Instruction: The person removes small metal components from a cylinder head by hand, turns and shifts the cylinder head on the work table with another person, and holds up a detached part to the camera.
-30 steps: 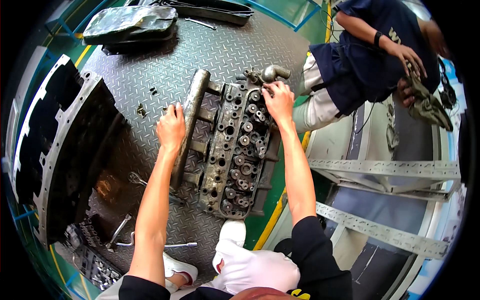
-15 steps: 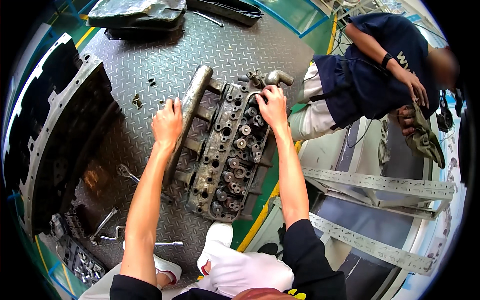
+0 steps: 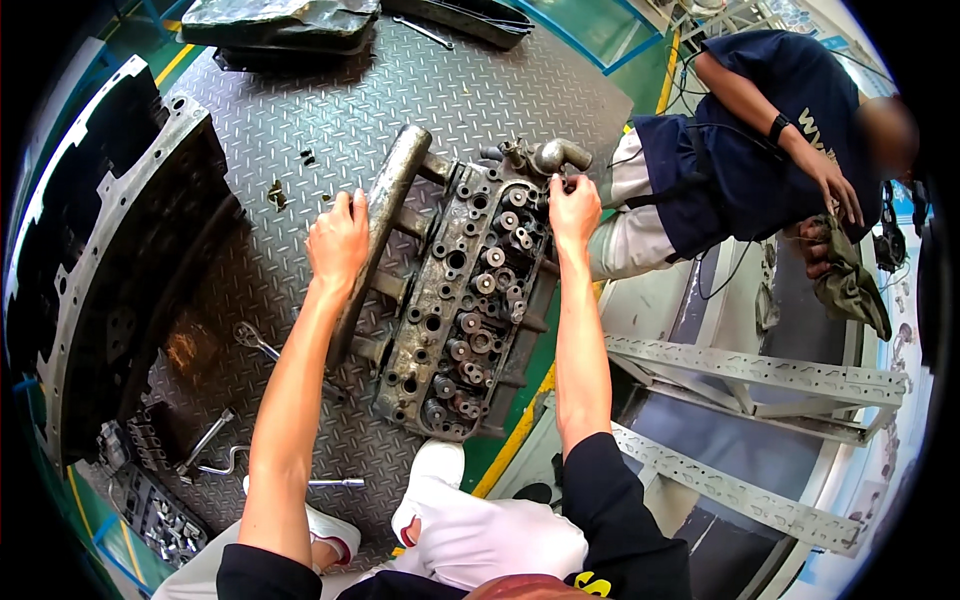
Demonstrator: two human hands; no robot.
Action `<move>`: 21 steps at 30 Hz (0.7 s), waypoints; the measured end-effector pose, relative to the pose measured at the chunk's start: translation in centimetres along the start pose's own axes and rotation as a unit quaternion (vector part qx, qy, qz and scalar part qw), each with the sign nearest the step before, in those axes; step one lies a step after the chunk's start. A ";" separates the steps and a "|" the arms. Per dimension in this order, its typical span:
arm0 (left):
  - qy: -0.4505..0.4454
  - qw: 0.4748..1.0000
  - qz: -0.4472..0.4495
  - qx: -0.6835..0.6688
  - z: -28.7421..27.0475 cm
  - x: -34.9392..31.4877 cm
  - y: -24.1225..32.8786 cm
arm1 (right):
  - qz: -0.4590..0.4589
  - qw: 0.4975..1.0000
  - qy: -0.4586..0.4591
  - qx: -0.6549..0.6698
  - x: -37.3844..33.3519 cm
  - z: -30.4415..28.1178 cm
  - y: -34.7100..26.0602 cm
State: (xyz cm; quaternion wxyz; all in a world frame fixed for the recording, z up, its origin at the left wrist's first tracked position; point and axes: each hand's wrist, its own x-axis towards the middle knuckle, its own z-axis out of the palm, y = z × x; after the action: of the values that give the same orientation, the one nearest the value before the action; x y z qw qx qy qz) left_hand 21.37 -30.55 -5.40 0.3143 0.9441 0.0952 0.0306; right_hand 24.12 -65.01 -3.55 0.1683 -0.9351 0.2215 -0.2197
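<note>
Under everything you have the patterned steel platform [image 3: 500, 90], with a pale metal frame [image 3: 740, 365] to the right of it. At the upper right stands a co-worker [image 3: 740, 130] in a dark shirt, whose hands are at a greenish cloth [image 3: 850, 290]. On your left the big dark engine block [image 3: 105, 300] rises with its pale, holed edge and takes much of that side. In front of you, at the right part of the platform, lies the cylinder head [image 3: 455, 290], slightly slanted; it looks old and oily, grey-brown, with round holes along its left half and two uneven rows of round spring tops on its darker right half. A thick, stained pipe [image 3: 385, 220] runs along its left side, joined by short branches, and an elbow fitting [image 3: 563, 155] sits at its far right corner. A dark pan [image 3: 280, 30] lies at the far edge. Your left hand [image 3: 337, 245] is half curled just beside the pipe; I cannot tell whether the fingers touch it. Your right hand [image 3: 575, 212] has its fingers bent and drawn together at the far right edge of the cylinder head, near the elbow fitting; whether they pinch something small, I cannot tell. Your left forearm [image 3: 285, 430] passes in front of a metal bar [image 3: 335, 483] and partly covers it. Near it lie a case of sockets [image 3: 165, 515] and a ratchet [image 3: 255, 338], and farther off, some small pieces [image 3: 277, 195].
</note>
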 end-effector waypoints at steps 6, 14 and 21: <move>0.001 1.000 0.006 0.009 0.0 0.0 -0.5 | -0.286 0.949 -0.110 0.081 -0.6 -1.3 -1.0; -0.001 1.000 0.007 -0.007 0.2 0.1 -0.3 | -0.116 0.991 -0.040 -0.046 1.0 -1.8 -0.5; -0.003 1.000 0.007 0.006 0.0 0.0 -0.6 | -0.310 0.942 -0.099 0.084 -0.7 -1.4 -1.3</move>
State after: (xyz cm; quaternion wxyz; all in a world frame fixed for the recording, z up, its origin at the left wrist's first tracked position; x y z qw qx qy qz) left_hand 21.24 -30.06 -5.81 0.3084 0.9467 0.0879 0.0295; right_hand 23.33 -63.93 -2.05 0.1906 -0.9571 -0.1159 -0.1848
